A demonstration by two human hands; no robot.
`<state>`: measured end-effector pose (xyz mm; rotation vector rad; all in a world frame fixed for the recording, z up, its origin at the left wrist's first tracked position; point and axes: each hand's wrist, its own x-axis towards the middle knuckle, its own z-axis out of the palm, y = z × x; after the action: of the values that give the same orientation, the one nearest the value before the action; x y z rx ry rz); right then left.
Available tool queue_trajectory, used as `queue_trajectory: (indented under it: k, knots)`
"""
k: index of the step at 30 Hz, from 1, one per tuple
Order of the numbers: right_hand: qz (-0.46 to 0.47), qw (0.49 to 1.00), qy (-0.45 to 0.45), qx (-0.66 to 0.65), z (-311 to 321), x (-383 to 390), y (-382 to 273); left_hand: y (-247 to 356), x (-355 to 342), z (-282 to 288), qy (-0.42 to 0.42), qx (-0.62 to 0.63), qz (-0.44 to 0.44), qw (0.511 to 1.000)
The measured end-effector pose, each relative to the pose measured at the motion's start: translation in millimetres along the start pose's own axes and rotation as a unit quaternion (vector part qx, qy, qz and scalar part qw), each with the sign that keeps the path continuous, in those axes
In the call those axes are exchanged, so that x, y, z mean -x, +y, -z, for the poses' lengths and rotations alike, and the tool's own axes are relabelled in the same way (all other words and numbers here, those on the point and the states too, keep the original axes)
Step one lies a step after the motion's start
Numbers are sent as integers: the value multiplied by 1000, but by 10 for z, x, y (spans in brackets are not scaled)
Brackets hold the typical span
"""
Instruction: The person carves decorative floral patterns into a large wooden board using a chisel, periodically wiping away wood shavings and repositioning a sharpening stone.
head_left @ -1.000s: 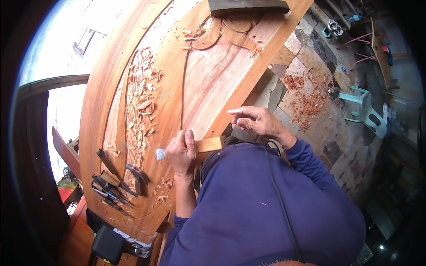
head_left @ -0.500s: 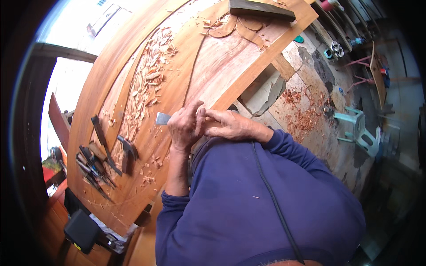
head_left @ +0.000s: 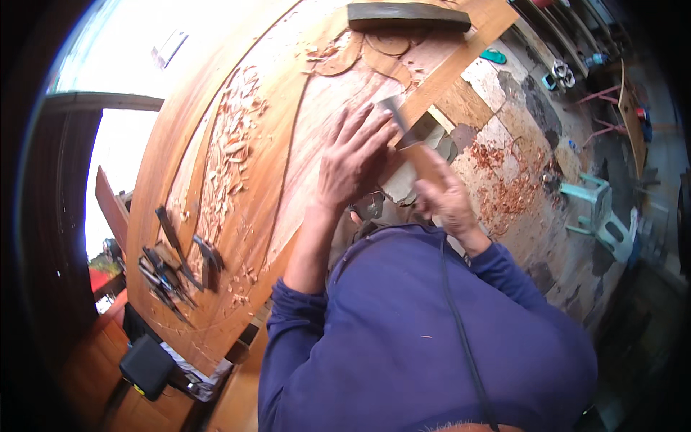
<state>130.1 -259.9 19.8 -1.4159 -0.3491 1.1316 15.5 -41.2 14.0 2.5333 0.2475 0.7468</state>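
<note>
My right hand (head_left: 448, 198) is closed round the wooden handle of a flat chisel (head_left: 423, 163). Its metal blade points up and away, its tip over the near edge of a carved wooden panel (head_left: 284, 155). My left hand (head_left: 353, 153) lies over the panel beside the blade, fingers stretched out and holding nothing. Curved relief shapes (head_left: 338, 61) show on the panel's far end. Pale wood shavings (head_left: 234, 147) cover a long strip to the left of my left hand.
Several carving tools (head_left: 162, 277) and a hammer-like tool (head_left: 209, 253) lie at the panel's left end. A long dark block (head_left: 409, 17) rests at the far end. On the floor to the right are reddish shavings (head_left: 504, 187), a pale green plastic stool (head_left: 597, 212) and a green slipper (head_left: 493, 55).
The chisel has passed from my left hand into my right, its blade now pointing away. My left hand has opened and moved forward over the panel; my right hand has moved right.
</note>
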Motion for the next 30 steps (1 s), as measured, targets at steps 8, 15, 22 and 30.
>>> queue_trajectory:
  k: [8, 15, 22, 30]
  knots:
    - [48, 980, 179, -68, 329, 282, 2, -1209, -594, -389, -94, -301, -11, 949]
    - [-50, 989, 115, -77, -291, 52, -20, -271, -536, -554, -87, 183, -133, 970]
    - [-79, 987, 126, -56, -433, -291, -215, -353, -741, -849, -196, 266, -69, 941]
    - [-113, 989, 92, -10, 44, -466, -397, -294, -841, -1001, -107, 269, -38, 957]
